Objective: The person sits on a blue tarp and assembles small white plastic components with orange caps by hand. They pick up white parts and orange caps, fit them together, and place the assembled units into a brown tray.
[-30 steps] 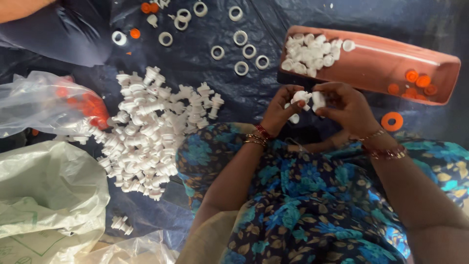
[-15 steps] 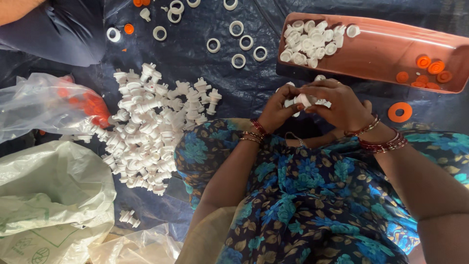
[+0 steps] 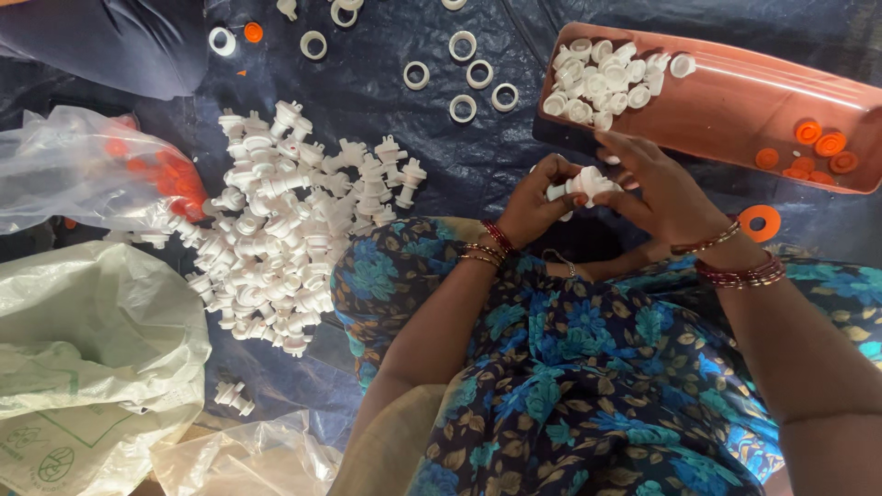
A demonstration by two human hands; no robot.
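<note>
Two hands meet over one small white plastic fitting [image 3: 582, 184]: our left hand [image 3: 533, 204] pinches it from the near side and our right hand [image 3: 661, 188] closes its fingers on the far end, so both grip the same piece just above our lap. Beyond the right hand lies one long orange tray [image 3: 735, 101], with a cluster of roughly eighteen white caps [image 3: 602, 83] at its near-left end and six orange discs [image 3: 813, 152] at its other end. One orange ring [image 3: 760, 223] lies on the dark sheet [image 3: 386, 83] just past the right wrist. Ahead of the left hand we count about nine loose white rings [image 3: 464, 78]. Well to the left of that hand spreads a heap of white fittings [image 3: 285, 230], too many to count. Farther left are three packages: one clear bag [image 3: 83, 170] holding orange pieces, one whitish sack [image 3: 92, 358] with green print, and one crumpled clear bag [image 3: 243, 459] nearest us.
</note>
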